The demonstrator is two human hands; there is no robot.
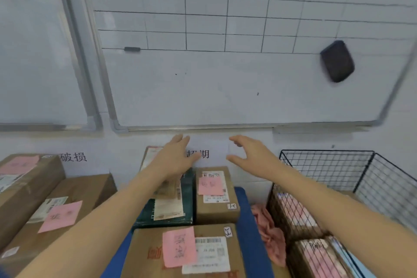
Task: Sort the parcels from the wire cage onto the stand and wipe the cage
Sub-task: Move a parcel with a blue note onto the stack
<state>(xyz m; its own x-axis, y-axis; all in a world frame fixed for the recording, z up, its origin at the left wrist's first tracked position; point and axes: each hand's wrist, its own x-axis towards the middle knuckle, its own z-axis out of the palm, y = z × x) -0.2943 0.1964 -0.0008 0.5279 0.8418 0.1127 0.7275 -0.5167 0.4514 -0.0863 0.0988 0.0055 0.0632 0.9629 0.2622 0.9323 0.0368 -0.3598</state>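
I count three parcels (216, 196) on blue stand (244, 210), two boxes (74, 198) further left, at least two more inside wire cage (327, 165) at right. One pink cloth (268, 230) between. Left hand (174, 158) and right hand (246, 153) are raised, fingers loosely apart, holding nothing.

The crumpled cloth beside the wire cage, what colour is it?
Pink. The cloth shows best in the head view, beside the wire cage.
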